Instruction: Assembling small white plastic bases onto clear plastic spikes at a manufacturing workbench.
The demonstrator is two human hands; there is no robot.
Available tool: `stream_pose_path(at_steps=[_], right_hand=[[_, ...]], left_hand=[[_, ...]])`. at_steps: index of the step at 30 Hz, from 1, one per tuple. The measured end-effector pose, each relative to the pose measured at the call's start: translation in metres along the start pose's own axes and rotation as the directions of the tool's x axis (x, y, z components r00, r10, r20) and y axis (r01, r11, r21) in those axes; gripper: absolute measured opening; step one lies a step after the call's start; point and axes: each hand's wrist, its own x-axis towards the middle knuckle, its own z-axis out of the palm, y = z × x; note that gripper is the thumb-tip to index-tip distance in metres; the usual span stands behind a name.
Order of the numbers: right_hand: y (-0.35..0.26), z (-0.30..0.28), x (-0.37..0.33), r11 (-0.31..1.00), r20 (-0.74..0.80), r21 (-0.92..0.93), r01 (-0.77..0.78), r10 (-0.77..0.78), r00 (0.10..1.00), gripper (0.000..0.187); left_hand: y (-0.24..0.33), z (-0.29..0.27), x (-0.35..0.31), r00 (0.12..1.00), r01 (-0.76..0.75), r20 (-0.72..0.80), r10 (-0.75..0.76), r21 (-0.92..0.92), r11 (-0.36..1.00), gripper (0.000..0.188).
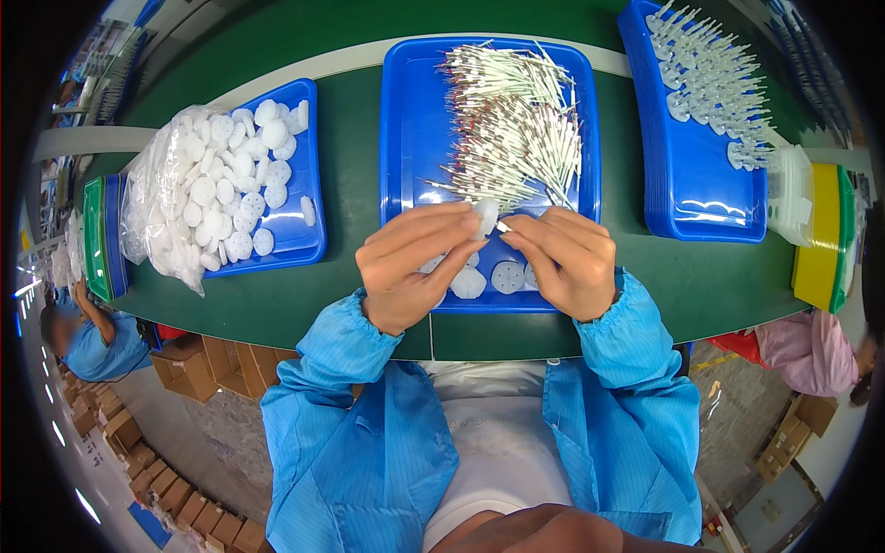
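Note:
My left hand [415, 263] pinches a round white plastic disc [486, 217] on edge, above the near part of the middle blue tray [396, 138]. Close against it, my right hand [567, 258] pinches a thin white stick-like piece [502, 227], its tip near the disc's face; whether they touch I cannot tell. A large heap of thin white sticks with reddish parts [516, 129] fills the far part of that tray. Below my hands, several white discs [507, 276] lie in its near end, partly hidden by my fingers.
At left, a blue tray [313, 184] holds a plastic bag of white discs [212, 184]. At right, stacked blue trays [705, 226] carry rows of discs with upright sticks [710, 83]. A clear container [790, 194] and yellow bin [820, 240] stand beyond. Other people sit at both sides.

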Motion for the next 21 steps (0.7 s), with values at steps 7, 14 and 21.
stream_pose_path(at_steps=[7,14,21], right_hand=[[-0.001,0.005,-0.002,0.993,-0.014,0.117,-0.034,0.036,0.999,0.024],[-0.001,0.005,-0.002,0.995,-0.003,0.094,-0.035,0.035,0.999,0.025],[-0.001,0.006,-0.004,0.998,-0.01,0.059,-0.024,0.024,1.0,0.026]], left_hand=[[-0.003,0.003,-0.007,0.952,0.292,0.047,-0.304,-0.44,0.849,0.037],[-0.005,0.001,-0.005,0.946,0.312,0.074,-0.316,-0.474,0.823,0.034],[0.0,0.002,-0.005,0.974,0.225,0.023,-0.227,-0.27,0.936,0.036]])
